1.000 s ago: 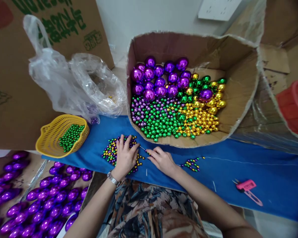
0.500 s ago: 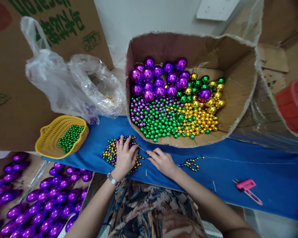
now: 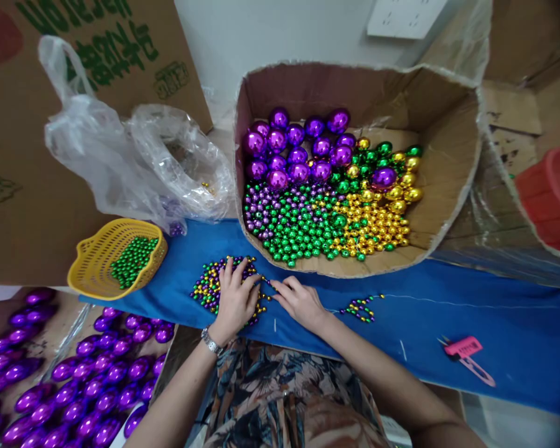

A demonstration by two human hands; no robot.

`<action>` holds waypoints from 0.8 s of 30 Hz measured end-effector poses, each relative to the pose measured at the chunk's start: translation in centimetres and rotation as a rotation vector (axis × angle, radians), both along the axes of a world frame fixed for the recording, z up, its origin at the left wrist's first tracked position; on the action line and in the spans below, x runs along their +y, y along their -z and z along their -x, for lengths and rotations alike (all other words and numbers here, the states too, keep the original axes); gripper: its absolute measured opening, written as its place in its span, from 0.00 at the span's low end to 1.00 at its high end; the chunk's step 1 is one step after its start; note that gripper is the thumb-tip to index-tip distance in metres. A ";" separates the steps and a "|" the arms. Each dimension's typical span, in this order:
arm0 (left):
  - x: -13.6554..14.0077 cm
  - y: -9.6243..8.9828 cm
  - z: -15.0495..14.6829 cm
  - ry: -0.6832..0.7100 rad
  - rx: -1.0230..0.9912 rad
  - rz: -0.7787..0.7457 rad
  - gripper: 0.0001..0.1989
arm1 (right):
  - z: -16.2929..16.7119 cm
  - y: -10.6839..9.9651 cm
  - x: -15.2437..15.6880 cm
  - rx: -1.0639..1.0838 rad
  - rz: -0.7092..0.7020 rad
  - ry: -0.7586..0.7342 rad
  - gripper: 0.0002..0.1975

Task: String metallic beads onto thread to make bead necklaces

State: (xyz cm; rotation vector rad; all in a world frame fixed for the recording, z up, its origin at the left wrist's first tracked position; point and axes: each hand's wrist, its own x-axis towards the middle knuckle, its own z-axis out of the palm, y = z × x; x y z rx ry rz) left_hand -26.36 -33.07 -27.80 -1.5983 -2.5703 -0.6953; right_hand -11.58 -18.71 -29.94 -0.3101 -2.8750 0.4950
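My left hand (image 3: 236, 295) rests on a pile of small purple, green and gold beads (image 3: 205, 286), fingers spread. Its thumb side is close to a thin needle (image 3: 264, 279) that carries small beads. The fingers of my right hand (image 3: 301, 302) are pinched on the needle's near end, just right of the pile. Right of that wrist lies a short string of mixed beads (image 3: 361, 309). A pale thread (image 3: 448, 302) runs from it across the blue cloth (image 3: 508, 348).
Behind my hands stands a cardboard box (image 3: 354, 81) holding large and small shiny balls. A yellow basket (image 3: 91, 264) with green beads is left, beside plastic bags (image 3: 88, 137). Purple balls (image 3: 93, 386) fill the lower left. Pink snips (image 3: 469, 358) lie right.
My right hand has shifted slightly left, closer to my left hand, and the beads on the needle now sit nearer the left thumb. The left hand stays on the pile.
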 end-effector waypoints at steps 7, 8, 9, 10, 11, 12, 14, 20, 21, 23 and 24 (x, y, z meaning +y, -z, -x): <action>-1.5 -0.4 0.6 -0.067 -0.021 -0.088 0.11 | -0.9 -0.7 0.8 0.024 0.067 -0.126 0.16; -1.6 -0.4 0.5 -0.060 -0.021 -0.078 0.10 | -1.0 -0.8 0.8 0.021 0.074 -0.144 0.16; -1.8 -0.3 0.4 -0.053 -0.017 -0.070 0.10 | -1.0 -0.8 0.9 0.018 0.080 -0.158 0.16; -1.9 -0.3 0.2 -0.050 -0.010 -0.064 0.10 | -1.1 -0.9 0.9 0.016 0.084 -0.168 0.16; -2.1 -0.2 0.1 -0.047 -0.003 -0.058 0.10 | -1.1 -0.9 1.0 0.013 0.087 -0.176 0.16; -2.2 -0.2 0.0 -0.045 0.005 -0.052 0.10 | -1.1 -0.9 1.0 0.010 0.088 -0.183 0.16; -2.3 -0.1 -0.2 -0.039 0.015 -0.034 0.12 | -1.0 -0.9 1.1 0.000 0.084 -0.192 0.16; -2.0 0.0 0.0 -0.064 0.051 -0.015 0.12 | -0.6 -0.9 0.8 -0.006 0.054 -0.197 0.17; -2.0 0.0 0.0 -0.066 0.055 -0.014 0.12 | -0.5 -0.9 0.7 -0.004 0.053 -0.195 0.17; -1.9 0.0 0.1 -0.065 0.055 -0.013 0.12 | -0.4 -0.9 0.6 0.001 0.055 -0.193 0.16; -1.8 0.0 0.2 -0.064 0.052 -0.013 0.12 | -0.3 -1.0 0.5 0.002 0.055 -0.190 0.16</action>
